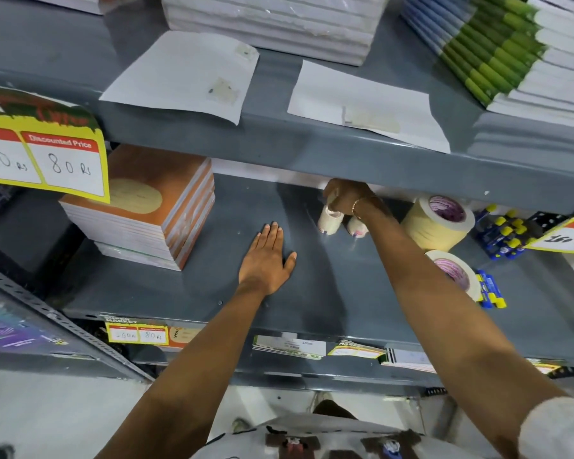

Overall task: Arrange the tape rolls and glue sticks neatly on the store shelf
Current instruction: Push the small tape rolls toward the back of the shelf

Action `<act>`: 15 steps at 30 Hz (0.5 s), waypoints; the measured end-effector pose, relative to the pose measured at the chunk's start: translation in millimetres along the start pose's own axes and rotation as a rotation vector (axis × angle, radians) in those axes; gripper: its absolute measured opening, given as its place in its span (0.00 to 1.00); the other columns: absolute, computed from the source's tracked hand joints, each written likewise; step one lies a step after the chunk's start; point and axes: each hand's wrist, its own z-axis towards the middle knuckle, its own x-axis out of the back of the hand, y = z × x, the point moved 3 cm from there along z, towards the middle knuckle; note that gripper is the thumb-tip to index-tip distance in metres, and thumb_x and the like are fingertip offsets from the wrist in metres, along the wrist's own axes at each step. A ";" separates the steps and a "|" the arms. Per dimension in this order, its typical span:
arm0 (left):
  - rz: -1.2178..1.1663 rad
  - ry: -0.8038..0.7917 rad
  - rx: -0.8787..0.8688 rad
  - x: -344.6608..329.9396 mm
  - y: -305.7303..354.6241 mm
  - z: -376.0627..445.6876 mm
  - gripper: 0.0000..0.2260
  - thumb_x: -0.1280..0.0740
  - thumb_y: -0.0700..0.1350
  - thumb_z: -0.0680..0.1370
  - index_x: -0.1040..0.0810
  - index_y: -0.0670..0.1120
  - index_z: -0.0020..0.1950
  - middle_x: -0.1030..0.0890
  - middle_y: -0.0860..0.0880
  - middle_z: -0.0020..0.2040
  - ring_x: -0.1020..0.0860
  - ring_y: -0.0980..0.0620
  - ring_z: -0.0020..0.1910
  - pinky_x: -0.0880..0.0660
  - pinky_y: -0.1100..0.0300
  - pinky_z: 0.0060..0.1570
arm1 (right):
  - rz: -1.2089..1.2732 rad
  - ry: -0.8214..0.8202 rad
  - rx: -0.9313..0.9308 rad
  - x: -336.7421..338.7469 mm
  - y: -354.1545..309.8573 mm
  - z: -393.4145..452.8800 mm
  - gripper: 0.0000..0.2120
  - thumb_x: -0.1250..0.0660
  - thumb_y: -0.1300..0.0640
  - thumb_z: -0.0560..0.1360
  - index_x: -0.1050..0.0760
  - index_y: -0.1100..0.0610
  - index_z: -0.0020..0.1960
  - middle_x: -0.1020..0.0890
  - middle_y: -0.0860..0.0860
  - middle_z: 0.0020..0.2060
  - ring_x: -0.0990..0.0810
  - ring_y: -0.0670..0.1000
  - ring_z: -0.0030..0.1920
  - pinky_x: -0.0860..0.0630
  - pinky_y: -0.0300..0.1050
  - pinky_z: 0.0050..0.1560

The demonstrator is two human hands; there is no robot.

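I am standing in a stationery shop: grey metal shelves (312, 154) are carrying stacked notebooks (153, 207), tape rolls (438, 220) and glue sticks (501, 233), and yellow price tags (43, 154) reading "Discounted Price" in rupees are hanging from the shelf edges.

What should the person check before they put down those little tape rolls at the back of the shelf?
1. Hold on the small tape rolls: the right hand grips from above. Ok.
2. Number of rolls held: two show, the rest is hidden by the hand. Cannot tell.
3. Bare shelf under and beside the rolls: ok.
4. Left hand out of the way: flat on the shelf, apart from the rolls. Ok.
5. Gap to the big masking tape stack: the forearm covers it. Cannot tell.
6. Glue sticks tidy: jumbled at the right end. Not ok.
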 end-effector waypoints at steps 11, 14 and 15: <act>-0.017 0.002 0.006 0.5 0.0 -0.2 0.32 0.52 0.59 0.80 0.53 0.41 0.78 0.52 0.45 0.79 0.56 0.50 0.78 0.59 0.57 0.76 | -0.013 -0.014 -0.046 -22.7 11.0 22.1 0.24 0.27 0.64 0.64 0.23 0.57 0.59 0.19 0.57 0.56 0.20 0.60 0.55 0.20 0.54 0.56; -0.027 0.000 0.008 0.8 0.4 0.1 0.32 0.52 0.59 0.80 0.53 0.41 0.77 0.52 0.45 0.79 0.56 0.50 0.78 0.59 0.57 0.76 | -0.005 -0.025 -0.045 -24.1 11.8 26.4 0.26 0.26 0.64 0.63 0.23 0.55 0.61 0.20 0.56 0.58 0.21 0.60 0.57 0.22 0.49 0.58; -0.027 0.000 0.006 0.8 0.7 0.1 0.32 0.52 0.59 0.80 0.53 0.41 0.77 0.52 0.45 0.79 0.56 0.50 0.78 0.59 0.57 0.76 | 0.004 -0.029 -0.050 -24.7 12.4 27.8 0.26 0.26 0.64 0.64 0.23 0.55 0.61 0.21 0.56 0.59 0.21 0.60 0.58 0.23 0.46 0.57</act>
